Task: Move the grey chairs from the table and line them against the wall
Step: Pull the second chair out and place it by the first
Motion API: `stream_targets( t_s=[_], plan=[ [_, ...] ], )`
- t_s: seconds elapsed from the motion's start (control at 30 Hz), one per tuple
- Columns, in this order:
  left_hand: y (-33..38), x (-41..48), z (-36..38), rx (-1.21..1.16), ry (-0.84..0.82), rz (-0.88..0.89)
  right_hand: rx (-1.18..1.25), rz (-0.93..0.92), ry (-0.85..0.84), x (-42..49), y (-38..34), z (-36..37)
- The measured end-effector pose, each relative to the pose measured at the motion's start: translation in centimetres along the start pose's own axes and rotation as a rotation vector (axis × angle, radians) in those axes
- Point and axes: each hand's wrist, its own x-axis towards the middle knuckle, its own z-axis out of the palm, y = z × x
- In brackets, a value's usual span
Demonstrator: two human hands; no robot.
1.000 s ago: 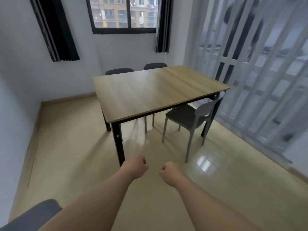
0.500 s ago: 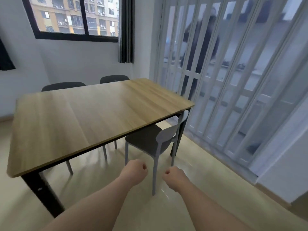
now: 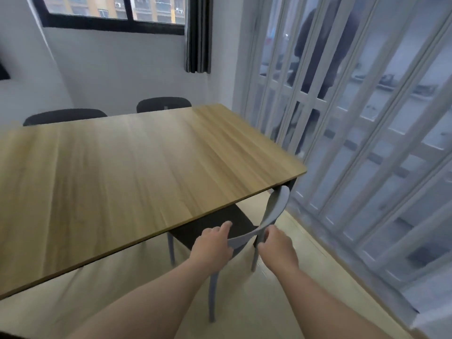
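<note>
Both hands grip grey chair (image 3: 274,211) backrest | left hand (image 3: 211,248) | right hand (image 3: 278,249)

My nearest grey chair (image 3: 244,231) stands upright at the table's near right corner, dark seat tucked partly under the top, pale curved backrest toward me; two more grey chairs, the left one (image 3: 64,116) and the right one (image 3: 163,104), sit along the far edge, only their dark backrests showing.

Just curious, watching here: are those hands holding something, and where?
Both hands, left hand and right hand, grip the grey chair by its curved backrest.
</note>
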Motion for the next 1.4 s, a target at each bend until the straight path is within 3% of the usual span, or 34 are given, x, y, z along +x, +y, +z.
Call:
stream_targets(
  t_s=[0.1,0.23,0.33,0.63,0.77,1.0,1.4],
  plan=[
    [1.6,5.4,2.5,0.000,-0.011,-0.089,-0.239,-0.206,-0.045,7.5,0.6,-0.5],
    [3.7,10.2,5.7,-0.068,-0.054,-0.280,-0.436,-0.383,-0.269,14.3,1.8,-0.8],
    [4.7,12.1,7.3,-0.010,-0.065,-0.326,-0.547,-0.536,-0.381,17.4,3.4,-1.1],
    [7.7,14.5,9.2,0.241,-0.056,-0.303,-0.647,-0.834,-0.330,21.7,4.9,-1.7],
    [7.3,14.0,8.7,0.286,-0.150,-0.314,-0.622,-0.845,-0.370,21.1,5.2,-1.1],
    [4.1,8.5,8.3,0.260,-0.154,-0.335,-0.565,-0.804,-0.456,15.7,5.5,1.3],
    [-0.3,-4.9,9.7,0.409,-0.193,-0.142,-0.509,-0.711,-0.478,0.3,8.0,3.7]
  ],
)
